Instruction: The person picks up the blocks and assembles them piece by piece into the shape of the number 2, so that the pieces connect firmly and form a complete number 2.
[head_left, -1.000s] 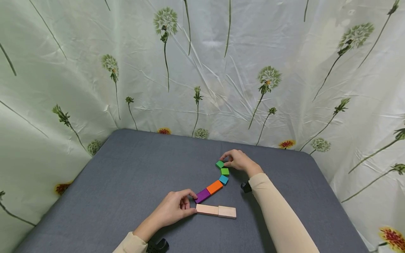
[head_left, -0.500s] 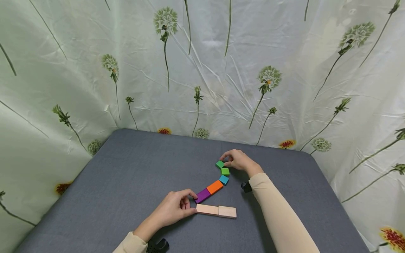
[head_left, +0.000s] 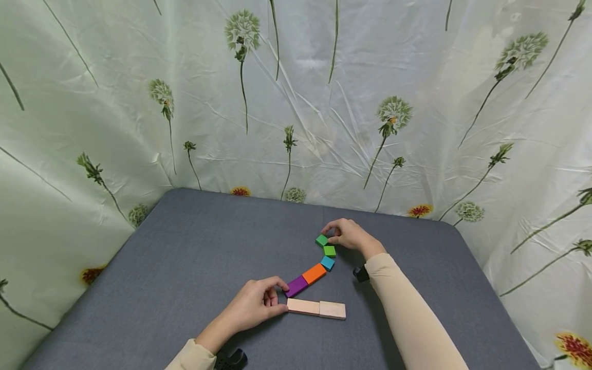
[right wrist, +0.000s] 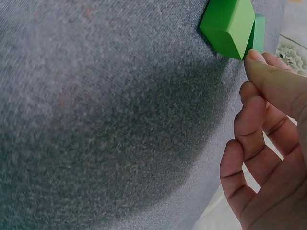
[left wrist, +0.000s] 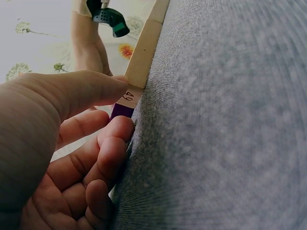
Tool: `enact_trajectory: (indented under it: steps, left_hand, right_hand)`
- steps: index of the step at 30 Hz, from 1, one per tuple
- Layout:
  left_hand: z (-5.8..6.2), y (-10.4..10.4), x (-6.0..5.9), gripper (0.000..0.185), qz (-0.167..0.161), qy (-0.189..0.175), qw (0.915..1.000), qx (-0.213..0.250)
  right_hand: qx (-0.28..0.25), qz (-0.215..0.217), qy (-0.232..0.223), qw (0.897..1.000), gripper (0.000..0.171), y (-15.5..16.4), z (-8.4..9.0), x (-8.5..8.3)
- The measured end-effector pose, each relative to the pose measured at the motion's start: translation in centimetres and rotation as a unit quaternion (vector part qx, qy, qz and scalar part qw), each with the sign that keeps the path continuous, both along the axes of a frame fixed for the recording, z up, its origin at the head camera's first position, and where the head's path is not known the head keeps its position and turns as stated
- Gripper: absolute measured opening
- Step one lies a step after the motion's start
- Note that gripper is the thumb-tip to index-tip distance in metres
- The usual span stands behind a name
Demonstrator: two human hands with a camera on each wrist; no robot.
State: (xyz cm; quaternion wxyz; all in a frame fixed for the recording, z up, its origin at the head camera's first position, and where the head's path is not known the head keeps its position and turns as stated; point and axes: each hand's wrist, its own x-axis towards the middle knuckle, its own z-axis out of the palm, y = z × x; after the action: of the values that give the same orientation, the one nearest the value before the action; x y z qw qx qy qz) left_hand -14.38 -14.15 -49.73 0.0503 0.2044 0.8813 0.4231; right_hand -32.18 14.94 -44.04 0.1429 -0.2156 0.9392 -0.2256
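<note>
Here the left hand point(head_left: 256, 304) pinches the near end of a purple rectangular wooden block point(head_left: 296, 286), thumb against a pale plain wooden bar point(head_left: 316, 309). Farther along the curved row on the grey cloth-covered table point(head_left: 194, 246), the right hand point(head_left: 352, 236), fingers curled, touches a dark green square wooden block point(head_left: 321, 240).

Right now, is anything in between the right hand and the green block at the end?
No. The right hand has its fingertips right at the far green block, nothing between them. The left hand touches the purple block.
</note>
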Motion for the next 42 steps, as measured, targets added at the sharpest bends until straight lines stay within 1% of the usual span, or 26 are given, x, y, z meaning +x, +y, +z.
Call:
enact_trajectory:
  steps: [8, 14, 26, 32, 42]
  left_hand:
    - [0.1, 0.0, 0.0, 0.029, -0.003, -0.002, 1.0, 0.001]
    - [0.0, 0.0, 0.1, 0.029, -0.005, -0.001, 1.0, 0.004]
    - [0.1, 0.0, 0.0, 0.029, -0.002, -0.003, 1.0, -0.001]
    - [0.1, 0.0, 0.1, 0.029, -0.001, -0.002, 1.0, -0.002]
    - [0.1, 0.0, 0.0, 0.029, -0.001, -0.003, 1.0, -0.005]
  right_hand:
    - [-0.004, -0.005, -0.001, 1.0, 0.029, 0.5, 0.3, 0.2]
    - [-0.016, -0.005, -0.011, 1.0, 0.031, 1.0, 0.5, 0.3]
    - [-0.025, -0.009, -0.002, 1.0, 0.031, 2.9, 1.0, 0.7]
    - [-0.022, -0.012, 0.005, 1.0, 0.031, 4.0, 1.4, 1.3]
    - [-0.019, -0.031, 0.01, 0.999, 0.032, 6.2, 1.7, 2.4]
